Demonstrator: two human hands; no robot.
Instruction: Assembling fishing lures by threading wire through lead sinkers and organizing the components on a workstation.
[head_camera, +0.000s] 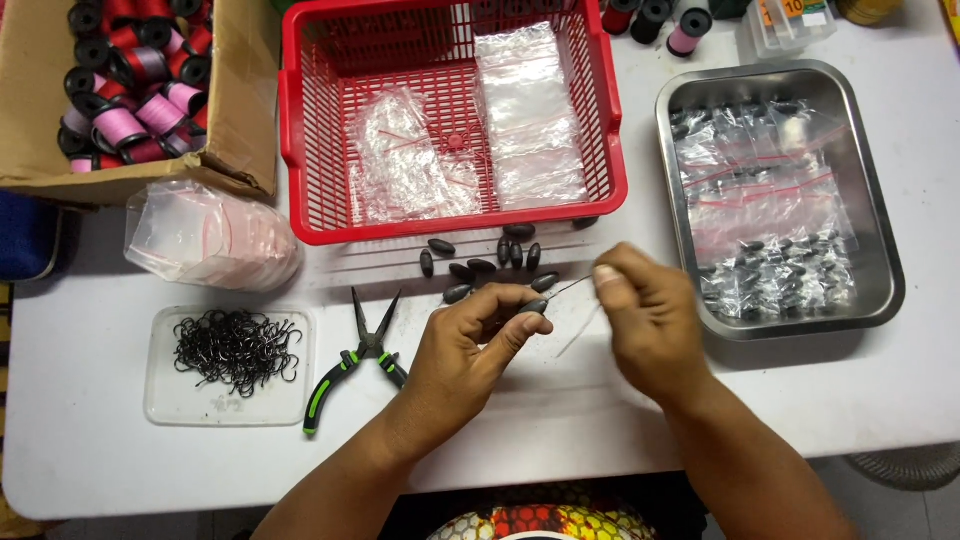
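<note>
My left hand pinches a small dark oval sinker between thumb and fingertips above the white table. My right hand pinches a thin clear line that runs from its fingertips to that sinker. Several more dark oval sinkers lie loose on the table just beyond my hands, in front of the red basket.
The red basket holds clear plastic bags. A steel tray at right holds bagged sinkers. Green-handled pliers, a clear lid of black hooks, a stack of zip bags and a cardboard box of thread spools lie left.
</note>
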